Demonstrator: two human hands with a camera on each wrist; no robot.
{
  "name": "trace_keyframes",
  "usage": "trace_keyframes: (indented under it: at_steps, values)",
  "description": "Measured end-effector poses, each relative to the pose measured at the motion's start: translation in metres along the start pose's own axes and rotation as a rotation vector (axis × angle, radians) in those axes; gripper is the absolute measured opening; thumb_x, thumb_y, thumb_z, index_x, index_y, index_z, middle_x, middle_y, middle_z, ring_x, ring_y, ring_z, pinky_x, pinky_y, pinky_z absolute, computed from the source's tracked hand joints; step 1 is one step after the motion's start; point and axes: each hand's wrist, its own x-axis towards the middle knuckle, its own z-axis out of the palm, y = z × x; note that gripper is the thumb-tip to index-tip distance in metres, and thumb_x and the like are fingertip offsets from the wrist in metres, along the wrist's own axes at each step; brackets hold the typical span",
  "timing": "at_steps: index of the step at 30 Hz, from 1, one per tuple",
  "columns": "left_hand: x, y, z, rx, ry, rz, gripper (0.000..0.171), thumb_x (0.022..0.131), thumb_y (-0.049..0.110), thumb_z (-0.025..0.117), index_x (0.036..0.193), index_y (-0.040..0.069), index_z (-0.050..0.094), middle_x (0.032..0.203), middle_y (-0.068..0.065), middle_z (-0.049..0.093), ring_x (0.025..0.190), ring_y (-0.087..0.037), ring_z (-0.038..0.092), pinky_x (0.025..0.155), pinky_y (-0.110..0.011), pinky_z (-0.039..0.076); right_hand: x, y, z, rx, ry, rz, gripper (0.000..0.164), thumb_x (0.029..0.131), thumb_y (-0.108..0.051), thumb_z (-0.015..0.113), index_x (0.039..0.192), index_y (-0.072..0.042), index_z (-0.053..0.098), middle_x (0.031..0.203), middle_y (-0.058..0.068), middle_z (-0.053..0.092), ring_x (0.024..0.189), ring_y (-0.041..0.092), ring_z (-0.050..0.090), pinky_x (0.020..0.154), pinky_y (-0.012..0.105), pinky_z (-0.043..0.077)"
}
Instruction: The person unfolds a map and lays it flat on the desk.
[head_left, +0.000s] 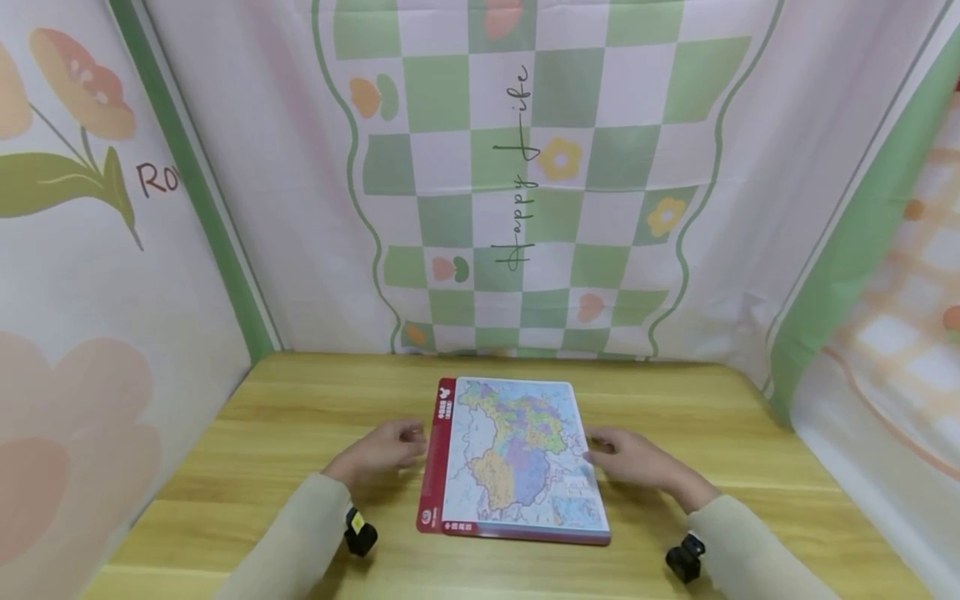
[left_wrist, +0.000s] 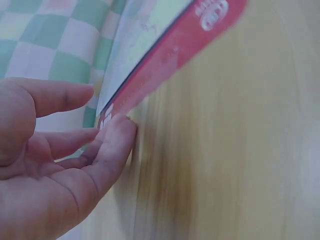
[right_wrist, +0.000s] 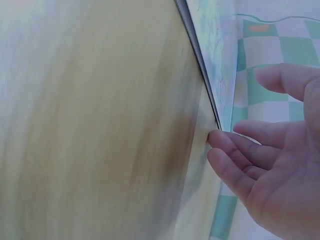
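Flanking left hand (head_left: 384, 452): bare, thumb spread from loosely bent fingers, nothing held; fingertips just beside a glossy red strip (head_left: 437, 467) with white lettering.
Right hand (head_left: 637, 460): loosely curved, thumb apart, gripping nothing; fingertips at the opposite edge, contact uncertain.
Map board: a flat, round-cornered rectangular map board (head_left: 517, 450) lies between the hands on a yellowish wood-grain bench (head_left: 300, 425).
Thin edges: probably little to pinch; fingertips could slip over the slick surface, or a one-sided push could skid the board.
Uneven lift: one side rising first could tilt it; if the dark edge line (right_wrist: 196, 50) marks separate layers, which I cannot confirm, they could slide apart.
Map face: smooth, faintly shiny, pale blue with orange, violet and green patches.
Sleeves: pale beige cloth sleeves (head_left: 296, 537), matte; a loose cuff might brush the board if an arm crossed it.
Backdrop: softly creased fabric curtain (head_left: 442, 158), green-and-white checks inside wavy borders.
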Motion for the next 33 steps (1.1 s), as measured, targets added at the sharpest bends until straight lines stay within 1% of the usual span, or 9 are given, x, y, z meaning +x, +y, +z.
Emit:
trace_keyframes:
  at_steps: [2,6,9,12,15,19,22,27,33]
  values:
    - [0.000,0.000,0.000,-0.047,-0.009,-0.022,0.063,0.100,0.027,0.063,0.148,-0.006,0.039,0.136,-0.019,0.056,0.120,-0.034,0.057,0.100,-0.051,0.050,-0.001,-0.001,-0.001,0.015,-0.003,0.009,0.053,0.101,-0.026,0.060,0.139,0.010,0.051,0.133,0.029,0.057,0.121,0.045,0.055,0.101,0.059,0.045]
    - [0.003,-0.003,0.001,-0.175,-0.039,-0.018,0.064,0.101,0.022,0.062,0.148,-0.012,0.035,0.149,-0.030,0.040,0.128,-0.042,0.051,0.104,-0.050,0.047,-0.002,-0.002,-0.002,0.058,-0.024,0.024,0.057,0.102,-0.028,0.058,0.139,0.015,0.047,0.132,0.031,0.057,0.123,0.046,0.054,0.100,0.057,0.046]
    - [0.005,-0.004,0.002,-0.234,-0.044,-0.015,0.064,0.101,0.019,0.062,0.147,-0.015,0.033,0.152,-0.032,0.034,0.129,-0.043,0.050,0.102,-0.048,0.048,-0.002,-0.002,-0.001,0.096,-0.034,0.042,0.057,0.103,-0.028,0.057,0.139,0.015,0.047,0.133,0.030,0.057,0.125,0.045,0.053,0.101,0.055,0.047]
    - [0.006,-0.003,0.002,-0.244,-0.036,-0.022,0.063,0.100,0.019,0.063,0.146,-0.015,0.035,0.150,-0.032,0.038,0.125,-0.040,0.055,0.101,-0.046,0.050,-0.001,-0.003,-0.001,0.112,-0.040,0.045,0.057,0.103,-0.029,0.057,0.139,0.014,0.047,0.133,0.029,0.057,0.125,0.044,0.053,0.101,0.054,0.047]
    - [0.006,-0.002,0.004,-0.258,-0.019,-0.027,0.061,0.099,0.018,0.064,0.144,-0.015,0.038,0.144,-0.030,0.046,0.119,-0.037,0.059,0.099,-0.045,0.051,0.000,-0.004,-0.001,0.117,-0.037,0.048,0.057,0.103,-0.029,0.057,0.139,0.014,0.048,0.133,0.029,0.058,0.125,0.043,0.053,0.100,0.054,0.048]
    - [0.006,-0.003,0.006,-0.292,-0.005,-0.018,0.057,0.099,0.015,0.064,0.141,-0.016,0.042,0.131,-0.024,0.059,0.114,-0.035,0.063,0.097,-0.044,0.053,-0.001,-0.007,-0.002,0.121,-0.039,0.047,0.056,0.103,-0.029,0.057,0.138,0.015,0.049,0.132,0.030,0.057,0.125,0.045,0.053,0.100,0.056,0.047]
    - [0.008,-0.004,0.006,-0.308,-0.006,-0.017,0.052,0.098,0.014,0.065,0.139,-0.014,0.046,0.123,-0.018,0.065,0.112,-0.033,0.064,0.098,-0.045,0.052,-0.002,-0.008,-0.001,0.126,-0.035,0.050,0.056,0.103,-0.028,0.057,0.138,0.014,0.049,0.133,0.030,0.057,0.126,0.046,0.051,0.101,0.057,0.046]
    - [0.010,-0.003,0.007,-0.315,0.009,-0.041,0.049,0.096,0.014,0.067,0.138,-0.008,0.053,0.122,-0.014,0.066,0.110,-0.029,0.064,0.101,-0.047,0.049,-0.002,-0.008,-0.001,0.135,-0.031,0.054,0.057,0.104,-0.029,0.055,0.139,0.015,0.047,0.134,0.031,0.055,0.126,0.046,0.051,0.101,0.057,0.046]
    - [0.011,-0.001,0.008,-0.318,0.019,-0.054,0.054,0.095,0.013,0.068,0.140,-0.008,0.049,0.127,-0.017,0.063,0.111,-0.030,0.064,0.101,-0.047,0.049,-0.001,-0.006,0.000,0.153,-0.023,0.054,0.055,0.105,-0.027,0.054,0.140,0.015,0.046,0.139,0.032,0.052,0.130,0.047,0.046,0.104,0.057,0.043]
